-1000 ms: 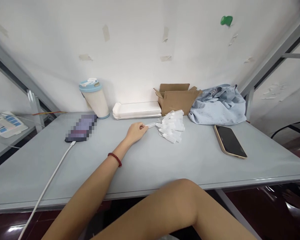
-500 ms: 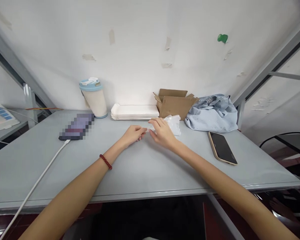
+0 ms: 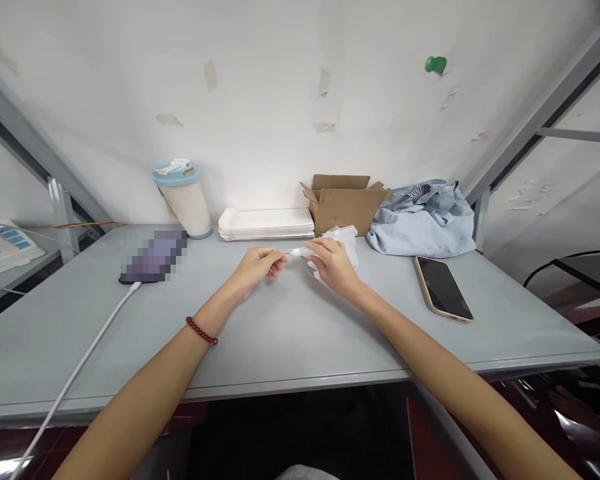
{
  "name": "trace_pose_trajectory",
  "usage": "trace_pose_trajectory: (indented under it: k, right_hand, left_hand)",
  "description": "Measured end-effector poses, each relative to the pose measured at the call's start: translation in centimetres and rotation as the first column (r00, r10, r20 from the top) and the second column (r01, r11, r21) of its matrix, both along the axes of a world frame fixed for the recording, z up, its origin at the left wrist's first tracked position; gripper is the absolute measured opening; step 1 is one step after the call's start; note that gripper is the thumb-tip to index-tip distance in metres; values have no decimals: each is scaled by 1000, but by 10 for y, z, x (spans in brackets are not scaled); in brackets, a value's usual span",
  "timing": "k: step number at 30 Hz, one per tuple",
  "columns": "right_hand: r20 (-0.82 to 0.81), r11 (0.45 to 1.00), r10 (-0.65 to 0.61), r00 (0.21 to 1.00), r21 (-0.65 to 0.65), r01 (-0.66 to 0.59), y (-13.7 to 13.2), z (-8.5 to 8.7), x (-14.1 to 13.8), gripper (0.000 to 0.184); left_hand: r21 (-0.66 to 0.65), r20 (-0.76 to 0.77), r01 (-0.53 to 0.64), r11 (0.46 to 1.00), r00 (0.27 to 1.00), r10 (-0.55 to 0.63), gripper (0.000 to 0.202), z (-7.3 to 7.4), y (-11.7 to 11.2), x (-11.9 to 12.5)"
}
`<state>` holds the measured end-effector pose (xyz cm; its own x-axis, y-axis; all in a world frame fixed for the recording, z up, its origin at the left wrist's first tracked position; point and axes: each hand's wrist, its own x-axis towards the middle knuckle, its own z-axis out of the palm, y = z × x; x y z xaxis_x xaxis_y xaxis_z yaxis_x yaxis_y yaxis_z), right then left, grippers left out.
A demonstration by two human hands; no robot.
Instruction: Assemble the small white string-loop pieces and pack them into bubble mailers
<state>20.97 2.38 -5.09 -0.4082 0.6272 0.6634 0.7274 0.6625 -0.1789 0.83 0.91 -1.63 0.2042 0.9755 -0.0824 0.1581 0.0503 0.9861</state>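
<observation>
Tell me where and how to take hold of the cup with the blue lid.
Probably best to grip the cup around its pale body, below the blue lid, coming from the front. It stands upright, round and narrowing toward the base; the wall backs it, and the white stack sits close on its right.
</observation>
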Motion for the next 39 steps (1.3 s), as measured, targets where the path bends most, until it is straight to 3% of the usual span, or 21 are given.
trace_pose_trajectory:
  k: [13, 30, 39]
  right_hand:
    - [-123, 994, -66, 990, 82, 76, -1, 2, 3, 25]
    - [-104, 1000, 18, 994, 9, -17, -6, 1, -3, 29]
    - [-116, 999, 26, 993, 23, -24, -7, 2, -4, 26]
  left_hand:
    - [28, -48, 12, 1000, 999, -11, 33, 5, 2, -13]
    - [-127, 224, 20, 992, 975, 9, 27, -3, 1, -5]
    - [-139, 247, 31, 990, 969, 4, 27, -1, 0, -5]
